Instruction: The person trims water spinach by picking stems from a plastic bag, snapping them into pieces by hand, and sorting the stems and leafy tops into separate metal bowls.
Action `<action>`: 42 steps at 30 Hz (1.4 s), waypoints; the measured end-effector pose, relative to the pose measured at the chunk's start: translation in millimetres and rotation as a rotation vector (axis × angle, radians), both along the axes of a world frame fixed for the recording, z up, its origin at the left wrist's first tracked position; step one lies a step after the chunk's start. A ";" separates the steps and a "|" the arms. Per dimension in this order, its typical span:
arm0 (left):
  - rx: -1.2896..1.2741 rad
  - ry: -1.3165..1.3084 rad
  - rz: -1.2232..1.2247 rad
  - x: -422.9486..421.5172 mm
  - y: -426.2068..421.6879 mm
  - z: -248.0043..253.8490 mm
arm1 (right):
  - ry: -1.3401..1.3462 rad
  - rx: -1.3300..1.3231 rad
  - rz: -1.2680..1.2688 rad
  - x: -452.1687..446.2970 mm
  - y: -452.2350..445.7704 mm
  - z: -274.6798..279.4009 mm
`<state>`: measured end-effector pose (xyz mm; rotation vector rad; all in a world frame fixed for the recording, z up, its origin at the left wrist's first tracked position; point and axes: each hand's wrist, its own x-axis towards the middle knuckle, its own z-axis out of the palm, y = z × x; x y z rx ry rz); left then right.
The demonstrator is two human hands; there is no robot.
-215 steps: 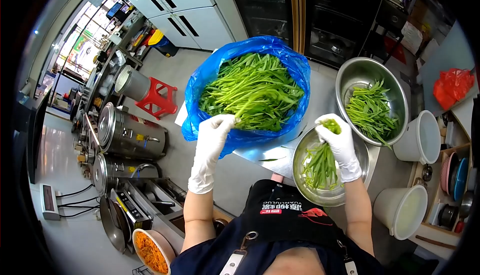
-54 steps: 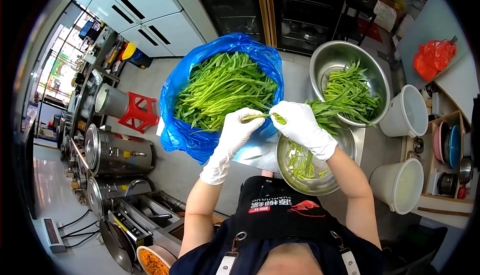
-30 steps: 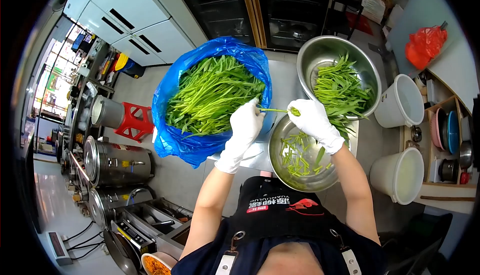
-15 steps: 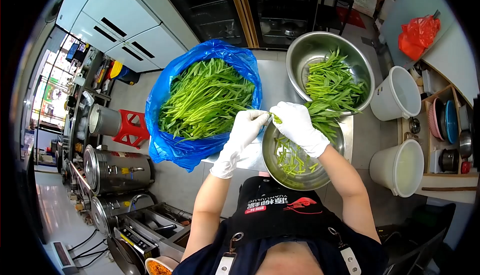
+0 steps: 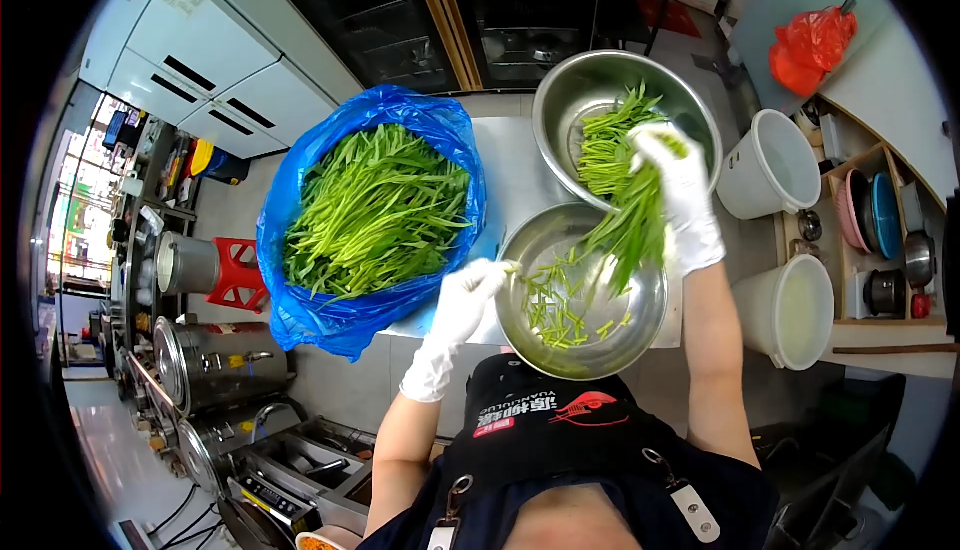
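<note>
My right hand (image 5: pixel 672 190), in a white glove, is closed around a bunch of water spinach (image 5: pixel 636 225) over the upper steel bowl (image 5: pixel 553 115). Its leaves hang down across the lower steel bowl (image 5: pixel 650 325). More water spinach (image 5: pixel 603 155) lies in the upper bowl, stems to the left. Short cut stems (image 5: pixel 555 310) are scattered in the lower bowl. At that bowl's left rim, my gloved left hand (image 5: pixel 470 295) is pinched, with a small pale green stem piece at its fingertips. To its upper left, a blue plastic bag (image 5: pixel 275 295) holds a big heap of water spinach (image 5: pixel 375 215).
Bag and bowls rest on a low metal table (image 5: pixel 508 165). Two white buckets (image 5: pixel 745 165) and a wooden shelf (image 5: pixel 875 335) with bowls stand to the right. On the left are a red stool (image 5: pixel 237 275) and steel pots (image 5: pixel 215 362).
My hands have parted. The right has moved up and right with the bunch, over the upper bowl; the left has dropped slightly to the lower bowl's left rim. The view has shifted.
</note>
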<state>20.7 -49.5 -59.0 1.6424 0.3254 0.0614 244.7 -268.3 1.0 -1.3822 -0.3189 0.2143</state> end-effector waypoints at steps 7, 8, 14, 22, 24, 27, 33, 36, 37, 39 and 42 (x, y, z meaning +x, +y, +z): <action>0.906 0.009 -0.227 -13.4 -46.5 -45.6 | -0.966 -0.697 -0.369 107.2 -20.9 18.2; 0.845 0.034 -0.197 -15.9 -47.1 -47.2 | -1.157 -0.818 -0.337 121.1 -13.8 10.2; 0.725 0.034 -0.035 -34.4 -35.2 -31.0 | -1.121 -1.439 0.107 145.3 37.7 -146.0; 0.781 0.016 0.198 -81.5 -3.0 -21.7 | -0.436 -1.221 0.472 145.5 41.8 -161.6; 0.756 0.040 0.242 -87.0 -0.3 -22.0 | -0.479 -1.107 0.446 153.0 37.6 -155.3; 0.676 0.042 0.294 -90.0 1.2 -22.4 | -0.550 -0.915 0.296 144.5 25.8 -131.3; 0.700 -0.015 0.282 -86.5 8.6 -18.0 | -0.835 -1.076 0.255 113.4 -5.3 -117.6; 0.711 -0.028 0.272 -83.2 9.3 -11.6 | -0.900 -1.208 0.391 94.8 -14.9 -125.3; 0.704 -0.035 0.274 -82.8 9.6 -12.8 | -0.925 -1.236 0.428 90.2 -14.7 -130.9; 0.693 -0.050 0.273 -81.0 10.4 -15.6 | -0.987 -1.303 0.443 83.5 -12.5 -145.1; 0.713 -0.044 0.242 -79.6 8.9 -15.1 | -1.173 -1.423 0.489 80.6 -10.6 -153.6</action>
